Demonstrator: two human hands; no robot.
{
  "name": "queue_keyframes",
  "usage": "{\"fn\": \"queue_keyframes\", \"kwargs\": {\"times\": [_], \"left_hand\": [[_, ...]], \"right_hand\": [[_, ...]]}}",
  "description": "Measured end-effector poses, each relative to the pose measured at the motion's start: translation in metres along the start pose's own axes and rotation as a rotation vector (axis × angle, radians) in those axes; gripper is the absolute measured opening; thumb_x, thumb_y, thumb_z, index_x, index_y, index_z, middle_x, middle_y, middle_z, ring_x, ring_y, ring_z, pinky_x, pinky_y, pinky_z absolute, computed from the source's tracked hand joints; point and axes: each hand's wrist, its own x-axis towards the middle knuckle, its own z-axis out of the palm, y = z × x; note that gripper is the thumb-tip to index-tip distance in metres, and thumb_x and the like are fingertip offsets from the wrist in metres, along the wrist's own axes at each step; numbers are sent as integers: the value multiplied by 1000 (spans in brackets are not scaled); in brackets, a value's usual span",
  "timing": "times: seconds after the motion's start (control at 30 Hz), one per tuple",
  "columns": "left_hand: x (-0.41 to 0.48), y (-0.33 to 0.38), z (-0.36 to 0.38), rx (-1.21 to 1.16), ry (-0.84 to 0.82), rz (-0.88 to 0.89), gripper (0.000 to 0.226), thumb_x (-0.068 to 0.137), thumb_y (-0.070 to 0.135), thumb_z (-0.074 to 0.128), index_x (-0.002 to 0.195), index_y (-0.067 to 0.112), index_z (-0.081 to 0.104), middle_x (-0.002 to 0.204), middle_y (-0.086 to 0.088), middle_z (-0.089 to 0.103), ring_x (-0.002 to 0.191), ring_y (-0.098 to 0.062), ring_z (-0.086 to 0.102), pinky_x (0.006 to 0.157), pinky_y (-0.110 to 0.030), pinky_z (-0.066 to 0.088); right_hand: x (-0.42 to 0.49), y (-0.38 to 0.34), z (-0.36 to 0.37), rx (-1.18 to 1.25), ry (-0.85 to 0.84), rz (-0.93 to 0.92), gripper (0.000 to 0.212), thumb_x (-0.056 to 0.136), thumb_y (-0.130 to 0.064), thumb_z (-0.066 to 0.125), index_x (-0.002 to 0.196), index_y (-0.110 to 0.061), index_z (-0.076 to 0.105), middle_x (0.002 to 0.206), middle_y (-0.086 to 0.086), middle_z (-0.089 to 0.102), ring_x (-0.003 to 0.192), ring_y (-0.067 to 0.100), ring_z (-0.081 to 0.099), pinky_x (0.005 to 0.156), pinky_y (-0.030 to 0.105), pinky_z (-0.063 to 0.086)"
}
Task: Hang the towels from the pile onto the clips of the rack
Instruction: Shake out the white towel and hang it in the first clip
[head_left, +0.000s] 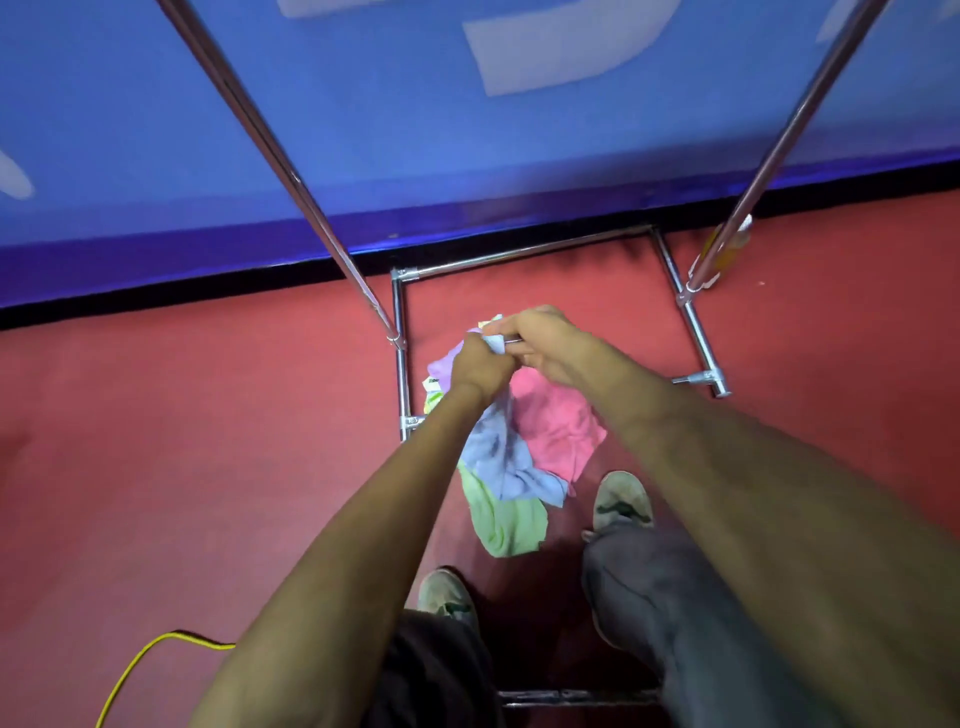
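A pile of towels lies on the red floor inside the rack's metal base: a pink towel (558, 423), a green towel (501, 514) and a purple towel (447, 364). My left hand (480, 366) grips the top edge of a light blue towel (506, 460), which hangs down over the pile. My right hand (543, 340) pinches the same edge right beside the left hand. No clips are visible in this view.
The rack's chrome base frame (696, 332) surrounds the pile, with two slanted poles (291, 176) rising left and right. A blue wall panel (467, 130) stands behind. My two shoes (621, 501) are near the pile. A yellow cable (130, 670) lies at lower left.
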Motion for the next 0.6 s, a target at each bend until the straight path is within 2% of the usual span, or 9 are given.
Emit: {"fn": "queue_keyframes", "kwargs": {"times": [0.07,0.1,0.17,0.27,0.33,0.4,0.43,0.5,0.6], "left_hand": [[-27,14,-22,78,-50,-2,25,86,14,75,107,3,68,87,-6,65,87,-22,60,59,-16,46],[-41,22,-33,135,-61,-21,32,86,20,76,110,1,69,92,-11,66,89,-25,62,67,-24,48],[-68,42,-56,180,-41,-28,42,86,27,74,113,-3,68,103,-17,68,93,-30,66,70,-32,44],[-110,91,-83,79,53,109,47,84,36,65,108,-4,71,115,-26,70,109,-37,67,76,-39,48],[-139,125,-97,9,93,199,45,82,40,60,98,1,72,106,-24,70,98,-31,67,76,-38,46],[-159,152,-111,-45,105,287,34,70,41,54,78,11,67,87,-15,67,80,-22,58,70,-35,43],[-168,164,-118,-74,108,325,28,70,39,54,71,13,64,78,-9,65,75,-19,56,68,-33,43],[-184,185,-134,-103,100,402,22,83,29,60,65,16,61,63,4,62,63,-12,56,60,-27,44],[-216,221,-157,-101,91,487,30,101,19,52,72,16,60,64,4,60,54,-5,54,55,-23,45]], "right_hand": [[-39,-20,-5,105,-20,-29,23,94,0,52,102,5,73,97,19,74,94,31,71,83,35,60],[-60,-32,-7,160,-38,-47,25,95,2,49,105,6,72,98,20,72,96,31,70,83,34,60],[-104,-55,-6,226,-79,-104,24,95,5,48,107,5,70,99,19,70,98,30,67,87,36,58],[-161,-88,3,87,-82,-246,41,92,7,45,124,-4,69,112,17,70,87,21,65,83,32,51],[-195,-110,8,31,-105,-363,59,88,12,39,135,-14,62,118,18,69,70,15,55,66,28,41],[-225,-131,11,59,-144,-459,76,84,18,34,144,-26,51,114,14,69,65,14,47,55,24,34],[-239,-141,11,100,-157,-478,81,86,20,34,147,-32,44,108,8,67,66,13,48,53,21,36],[-259,-158,5,197,-181,-461,79,90,17,40,143,-41,35,100,0,62,72,14,56,61,25,46],[-281,-177,-7,192,-299,-381,57,77,1,48,126,-27,52,94,8,59,69,20,59,65,31,52]]}}
